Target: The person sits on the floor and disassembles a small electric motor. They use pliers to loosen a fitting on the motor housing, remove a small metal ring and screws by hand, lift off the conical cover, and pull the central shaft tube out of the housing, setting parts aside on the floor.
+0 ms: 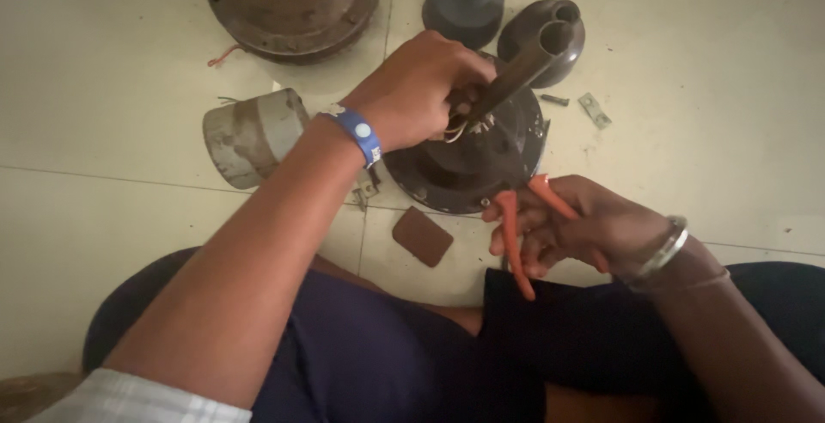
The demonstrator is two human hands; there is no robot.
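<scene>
Over the fan motor, left hand grips its rod.

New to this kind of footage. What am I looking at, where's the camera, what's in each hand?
There is one picture, from a camera on a person's head looking down at their lap and a tiled floor. No machine: two bare hands. The left hand, with a blue wristband, grips the metal rod that rises from a round, dark fan motor, near some loose wires. The right hand holds orange-handled pliers. Around them lie a second round housing, two dark cup-shaped covers, a grey cylinder and a small brown plate.
</scene>
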